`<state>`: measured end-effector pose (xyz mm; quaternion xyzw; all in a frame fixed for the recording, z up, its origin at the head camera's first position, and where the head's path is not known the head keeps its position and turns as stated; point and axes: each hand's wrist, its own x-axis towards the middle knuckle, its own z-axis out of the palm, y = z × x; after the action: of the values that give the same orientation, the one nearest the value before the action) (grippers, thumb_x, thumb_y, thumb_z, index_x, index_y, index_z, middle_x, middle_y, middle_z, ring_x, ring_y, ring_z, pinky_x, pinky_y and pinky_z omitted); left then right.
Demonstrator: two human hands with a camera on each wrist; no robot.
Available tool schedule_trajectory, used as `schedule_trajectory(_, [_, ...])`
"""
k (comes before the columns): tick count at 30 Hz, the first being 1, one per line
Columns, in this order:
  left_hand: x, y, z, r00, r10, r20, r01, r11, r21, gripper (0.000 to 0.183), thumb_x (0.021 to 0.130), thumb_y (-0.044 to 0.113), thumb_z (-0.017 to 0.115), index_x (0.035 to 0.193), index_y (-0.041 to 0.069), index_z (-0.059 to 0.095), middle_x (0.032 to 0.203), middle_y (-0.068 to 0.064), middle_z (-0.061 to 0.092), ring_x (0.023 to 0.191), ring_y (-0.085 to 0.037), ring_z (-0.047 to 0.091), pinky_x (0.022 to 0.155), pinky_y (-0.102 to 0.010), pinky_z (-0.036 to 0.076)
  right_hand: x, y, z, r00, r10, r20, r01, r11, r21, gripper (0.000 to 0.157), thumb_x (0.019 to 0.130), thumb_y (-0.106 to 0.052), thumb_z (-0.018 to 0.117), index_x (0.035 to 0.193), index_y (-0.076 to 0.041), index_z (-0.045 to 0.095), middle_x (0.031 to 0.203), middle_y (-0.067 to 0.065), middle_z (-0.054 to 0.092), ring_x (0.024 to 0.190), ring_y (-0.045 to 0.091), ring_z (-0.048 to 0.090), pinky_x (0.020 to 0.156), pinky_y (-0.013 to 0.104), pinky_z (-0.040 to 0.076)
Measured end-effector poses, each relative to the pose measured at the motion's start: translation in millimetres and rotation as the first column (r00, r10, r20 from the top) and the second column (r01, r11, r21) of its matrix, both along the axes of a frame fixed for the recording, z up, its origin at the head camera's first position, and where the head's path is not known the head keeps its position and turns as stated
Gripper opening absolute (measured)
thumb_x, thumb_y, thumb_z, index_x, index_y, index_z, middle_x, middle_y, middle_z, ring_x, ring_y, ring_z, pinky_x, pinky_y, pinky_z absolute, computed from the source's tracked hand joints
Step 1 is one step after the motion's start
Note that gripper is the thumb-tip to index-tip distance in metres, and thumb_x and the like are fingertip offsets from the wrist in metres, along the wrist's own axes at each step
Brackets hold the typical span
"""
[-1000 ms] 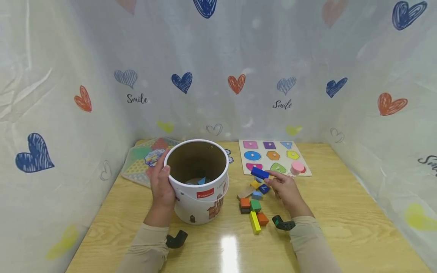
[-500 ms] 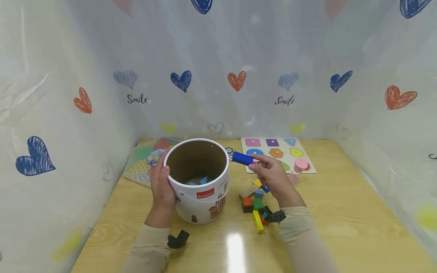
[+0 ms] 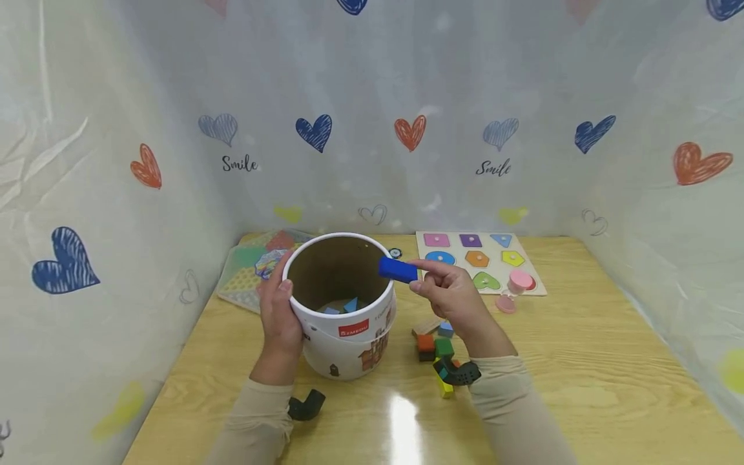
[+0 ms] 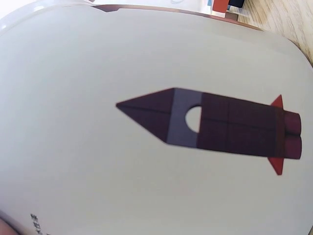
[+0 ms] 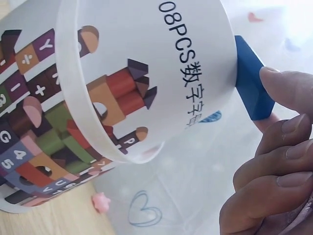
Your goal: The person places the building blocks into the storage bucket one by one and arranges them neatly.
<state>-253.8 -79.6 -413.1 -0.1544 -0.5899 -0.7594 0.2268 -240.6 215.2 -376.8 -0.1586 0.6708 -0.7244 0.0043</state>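
Observation:
My left hand grips the side of a white toy-block bucket, thumb near its rim. Printed on the bucket wall is a rocket, which fills the left wrist view. Between thumb and forefinger, my right hand pinches a blue rectangular block; its far end overlaps the bucket's right rim in the head view. The right wrist view has the same block beside the rim, other fingers curled below. Inside the bucket, a light blue triangular block shows on the bottom.
Right of the bucket lie an orange block, a green block, a yellow block and a wooden plank. Behind are a shape puzzle board with a pink object and a clear bag of coloured pieces.
My right hand has carried the blue block leftward from above the loose blocks to the bucket's rim. The left hand keeps its grip on the bucket.

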Motion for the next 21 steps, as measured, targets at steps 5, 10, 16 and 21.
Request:
schedule_trajectory(5, [-2.5,1,3.3,1.000,0.010,-0.005,-0.010,1.000,-0.024,0.051,0.091,0.018,0.033,0.140,0.015,0.047,0.138,-0.013,0.049,0.124,-0.035,0.043,0.100,-0.057,0.033,-0.4,-3,0.3,1.000,-0.002,-0.022,0.002,1.000,-0.006,0.035,0.087,-0.010,0.066,0.121,-0.004,0.062,0.062,0.000,0.039,0.041,0.012,0.029,0.035,0.023,0.021])
schedule_trajectory(10, [-3.9,1,3.3,1.000,0.000,-0.018,-0.001,1.000,-0.018,0.052,0.090,0.019,0.034,0.140,0.014,0.048,0.137,-0.016,0.048,0.124,-0.039,0.042,0.099,-0.058,0.034,2.1,-9,2.2,0.998,-0.003,-0.055,0.003,1.000,-0.005,0.036,0.086,-0.009,0.067,0.122,-0.003,0.061,0.062,0.002,0.040,0.043,0.014,0.029,0.037,0.024,0.020])
schedule_trajectory(16, [-2.3,0,-0.8,0.999,0.031,-0.017,-0.031,0.999,-0.022,0.052,0.089,0.019,0.035,0.139,0.014,0.049,0.135,-0.015,0.050,0.123,-0.038,0.044,0.099,-0.060,0.032,5.0,-17,1.6,0.997,-0.043,-0.066,0.046,0.998,0.038,0.036,0.086,-0.012,0.068,0.121,-0.007,0.063,0.064,0.004,0.041,0.048,0.016,0.033,0.040,0.025,0.024])
schedule_trajectory(21, [-3.4,0,-1.6,0.999,0.052,-0.006,-0.052,0.998,-0.031,0.052,0.090,0.021,0.034,0.138,0.015,0.049,0.135,-0.014,0.051,0.123,-0.036,0.044,0.100,-0.057,0.033,6.0,-22,3.8,0.995,-0.035,-0.093,0.036,0.999,0.019,0.039,0.085,-0.011,0.068,0.123,-0.007,0.061,0.063,0.003,0.041,0.048,0.014,0.033,0.040,0.026,0.023])
